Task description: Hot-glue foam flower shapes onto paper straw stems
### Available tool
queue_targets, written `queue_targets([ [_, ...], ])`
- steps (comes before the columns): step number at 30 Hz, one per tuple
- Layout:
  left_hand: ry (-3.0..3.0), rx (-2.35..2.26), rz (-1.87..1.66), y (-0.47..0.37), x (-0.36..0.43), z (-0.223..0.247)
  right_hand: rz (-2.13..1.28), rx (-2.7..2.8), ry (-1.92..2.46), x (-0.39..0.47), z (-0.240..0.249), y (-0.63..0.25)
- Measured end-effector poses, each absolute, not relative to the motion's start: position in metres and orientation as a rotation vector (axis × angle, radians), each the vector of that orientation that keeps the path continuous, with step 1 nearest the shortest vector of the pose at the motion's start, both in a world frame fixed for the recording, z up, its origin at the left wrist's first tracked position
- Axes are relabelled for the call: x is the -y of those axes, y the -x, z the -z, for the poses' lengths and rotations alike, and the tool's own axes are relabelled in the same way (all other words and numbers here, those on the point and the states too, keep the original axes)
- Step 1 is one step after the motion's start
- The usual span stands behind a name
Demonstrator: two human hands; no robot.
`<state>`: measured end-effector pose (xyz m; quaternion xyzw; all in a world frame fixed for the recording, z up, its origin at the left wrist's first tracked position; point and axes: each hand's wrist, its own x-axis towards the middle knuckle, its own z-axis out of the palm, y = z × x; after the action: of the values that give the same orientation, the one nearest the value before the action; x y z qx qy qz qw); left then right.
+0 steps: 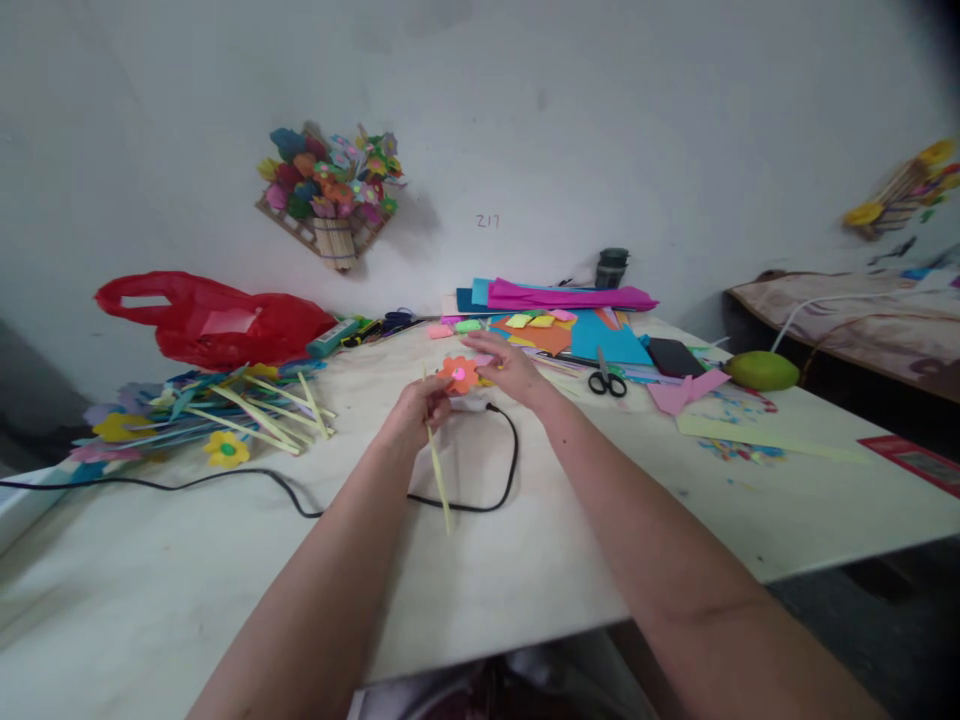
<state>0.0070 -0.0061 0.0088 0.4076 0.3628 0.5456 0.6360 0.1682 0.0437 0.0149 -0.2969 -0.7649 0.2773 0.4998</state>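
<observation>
In the middle of the table, my left hand is closed on an orange paper flower with a pink centre. A pale yellow-green strip, like a stem, runs down from the same hand toward me. My right hand is just right of the flower with its fingers stretched out and apart; whether they touch the petals I cannot tell. A small pinkish patch shows by its fingers, too blurred to name. Below the hands is a whitish object with a black cord, mostly hidden.
Finished paper flowers with stems lie left, before a red plastic bag. To the right are scissors, a phone, coloured sheets, paper scraps and a green fruit. The cord crosses the table.
</observation>
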Motion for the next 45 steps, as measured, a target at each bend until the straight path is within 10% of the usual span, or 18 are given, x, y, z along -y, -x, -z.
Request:
queue_targets([
  [31, -1.169, -0.66, -0.833, -0.005, 0.008, -0.008, -1.059, 1.46, 0.964, -0.042, -0.013, -0.163],
  [45, -1.01, -0.652, -0.752, -0.001, 0.004, -0.008, -0.732, 1.811, 0.854, -0.036, -0.016, -0.16],
])
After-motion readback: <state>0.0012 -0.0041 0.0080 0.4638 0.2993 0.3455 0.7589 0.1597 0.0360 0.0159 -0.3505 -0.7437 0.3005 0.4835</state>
